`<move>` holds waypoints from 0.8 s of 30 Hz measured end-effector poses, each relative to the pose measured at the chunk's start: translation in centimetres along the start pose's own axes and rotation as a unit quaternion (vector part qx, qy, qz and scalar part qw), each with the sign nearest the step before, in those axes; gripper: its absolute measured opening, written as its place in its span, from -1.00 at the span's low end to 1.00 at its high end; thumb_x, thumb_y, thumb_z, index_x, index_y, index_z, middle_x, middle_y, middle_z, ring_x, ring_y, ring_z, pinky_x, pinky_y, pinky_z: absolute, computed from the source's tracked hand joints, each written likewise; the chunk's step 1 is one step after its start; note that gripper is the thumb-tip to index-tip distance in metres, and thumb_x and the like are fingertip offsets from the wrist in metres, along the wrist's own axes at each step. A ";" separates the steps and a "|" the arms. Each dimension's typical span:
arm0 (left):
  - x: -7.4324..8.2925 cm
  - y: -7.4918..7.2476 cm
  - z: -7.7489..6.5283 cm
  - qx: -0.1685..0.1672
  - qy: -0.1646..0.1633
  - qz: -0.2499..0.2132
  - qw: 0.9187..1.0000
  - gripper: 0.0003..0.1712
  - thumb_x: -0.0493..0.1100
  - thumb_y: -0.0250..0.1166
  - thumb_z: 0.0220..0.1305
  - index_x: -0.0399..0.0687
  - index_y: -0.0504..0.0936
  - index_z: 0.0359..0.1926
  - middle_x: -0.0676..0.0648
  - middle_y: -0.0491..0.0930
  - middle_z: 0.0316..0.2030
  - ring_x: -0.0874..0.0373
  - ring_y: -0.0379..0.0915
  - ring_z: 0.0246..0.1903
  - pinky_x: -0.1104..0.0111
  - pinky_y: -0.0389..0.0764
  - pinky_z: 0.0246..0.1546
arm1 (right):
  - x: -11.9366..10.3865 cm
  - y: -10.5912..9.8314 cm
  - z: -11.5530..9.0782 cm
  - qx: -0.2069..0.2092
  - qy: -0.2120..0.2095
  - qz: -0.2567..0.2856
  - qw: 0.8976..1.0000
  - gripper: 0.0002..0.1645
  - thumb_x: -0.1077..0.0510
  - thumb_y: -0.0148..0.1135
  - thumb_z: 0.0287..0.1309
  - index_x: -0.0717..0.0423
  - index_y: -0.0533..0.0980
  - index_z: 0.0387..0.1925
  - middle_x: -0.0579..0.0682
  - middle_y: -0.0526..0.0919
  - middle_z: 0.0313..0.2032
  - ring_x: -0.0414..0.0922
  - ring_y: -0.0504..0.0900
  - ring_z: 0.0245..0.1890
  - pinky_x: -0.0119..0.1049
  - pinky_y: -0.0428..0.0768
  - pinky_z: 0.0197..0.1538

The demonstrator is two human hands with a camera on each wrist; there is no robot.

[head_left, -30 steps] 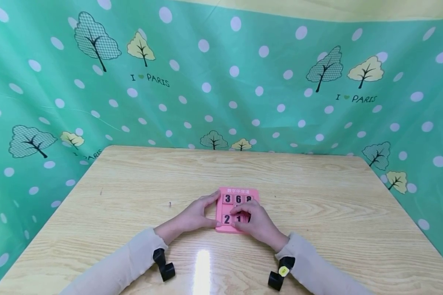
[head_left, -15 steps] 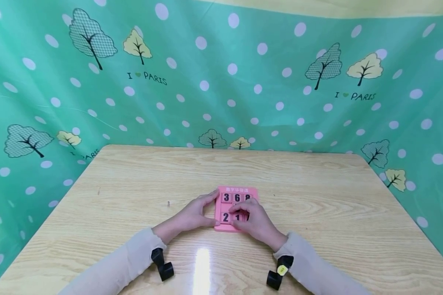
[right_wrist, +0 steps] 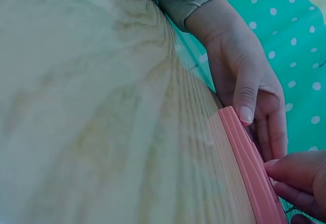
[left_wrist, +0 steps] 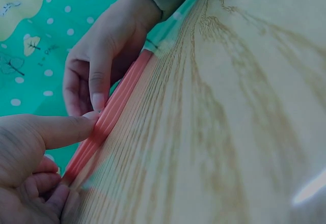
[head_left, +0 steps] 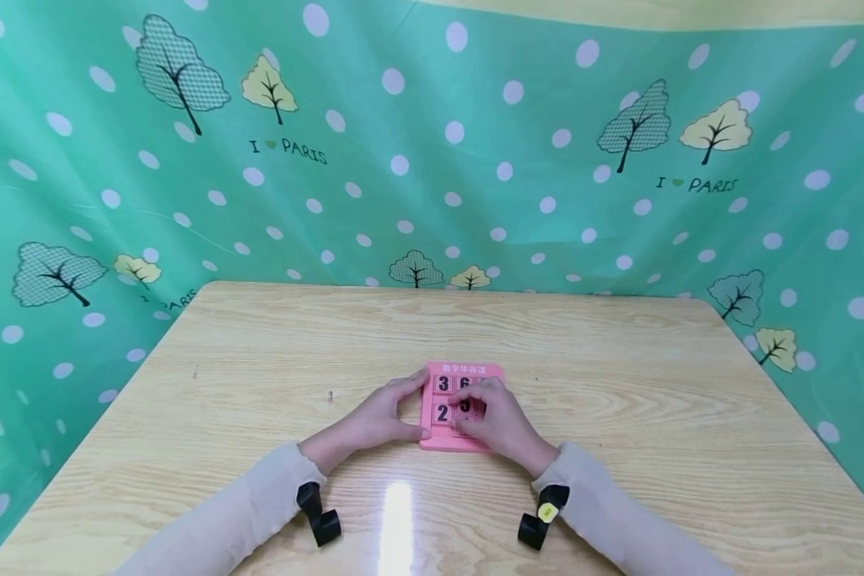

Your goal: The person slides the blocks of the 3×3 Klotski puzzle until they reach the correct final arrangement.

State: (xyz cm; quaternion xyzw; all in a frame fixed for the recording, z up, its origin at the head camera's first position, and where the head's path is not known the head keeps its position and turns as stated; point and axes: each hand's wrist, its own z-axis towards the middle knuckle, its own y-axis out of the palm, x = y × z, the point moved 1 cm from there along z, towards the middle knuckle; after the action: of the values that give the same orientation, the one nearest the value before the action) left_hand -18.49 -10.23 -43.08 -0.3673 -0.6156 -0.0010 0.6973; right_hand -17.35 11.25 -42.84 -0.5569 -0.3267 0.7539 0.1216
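Note:
A pink number slide puzzle (head_left: pixel 438 442) lies on the table, with black numerals on square tiles. My left hand (head_left: pixel 376 413) holds its left side, index finger by the upper corner and thumb by the lower one. The tips of my right hand's (head_left: pixel 502 424) index finger and thumb touch the tiles beside the 2 tile (head_left: pixel 442 413). That tile sits in the left of the middle row, with the slot under it bare. Beside it shows the 5 tile (head_left: pixel 465 406). My right hand hides the tiles further right. Both wrist views see the puzzle edge-on (left_wrist: pixel 109 114) (right_wrist: pixel 249 168), so no numerals show there.
The wooden table (head_left: pixel 295 344) extends around the puzzle on all sides. Behind it hangs a green dotted curtain (head_left: pixel 360 128) printed with trees. A bright light reflection (head_left: pixel 396 528) lies on the near tabletop. Black wrist cameras (head_left: pixel 320 516) sit on both sleeves.
The 2 tile has moved up from the bottom row into the middle row's left slot. My right fingertips shifted slightly upward, and the 5 tile now shows. My left hand stays in place.

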 end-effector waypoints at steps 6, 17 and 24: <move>0.1 0.0 0.0 -0.001 -0.002 0.001 1.000 0.05 -0.14 0.47 -0.04 -0.13 0.10 0.42 -0.06 0.03 0.43 -0.06 -0.08 0.41 0.04 -0.04 0.39 | 0.1 -0.2 0.4 -0.002 -0.002 -0.004 1.000 -0.70 0.29 0.41 -0.09 0.02 0.67 -0.22 -0.12 0.57 -0.24 -0.18 0.36 -0.21 -0.32 0.44 -0.13; 0.1 0.0 -0.1 -0.002 -0.002 -0.006 1.000 0.05 -0.13 0.47 -0.02 -0.14 0.08 0.43 -0.05 0.02 0.44 -0.05 -0.11 0.41 0.04 -0.04 0.39 | 0.2 -0.3 1.2 -0.009 -0.007 0.001 1.000 -0.71 0.27 0.41 -0.07 0.01 0.66 -0.21 -0.18 0.62 -0.21 -0.19 0.41 -0.14 -0.25 0.46 -0.03; 0.1 0.0 -0.2 -0.003 -0.003 -0.002 1.000 0.04 -0.13 0.46 -0.01 -0.14 0.08 0.43 -0.04 0.02 0.44 -0.06 -0.10 0.41 0.04 -0.03 0.39 | 0.2 -0.2 1.5 -0.003 0.002 0.009 1.000 -0.72 0.29 0.40 -0.06 0.00 0.66 -0.23 -0.18 0.61 -0.25 -0.17 0.42 -0.15 -0.24 0.47 -0.04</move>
State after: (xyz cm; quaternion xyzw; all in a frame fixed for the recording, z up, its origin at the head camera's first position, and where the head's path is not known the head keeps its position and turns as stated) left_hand -18.31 -10.32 -43.01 -0.3685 -0.6181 -0.0030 0.6943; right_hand -18.82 10.94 -42.64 -0.5618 -0.3237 0.7528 0.1132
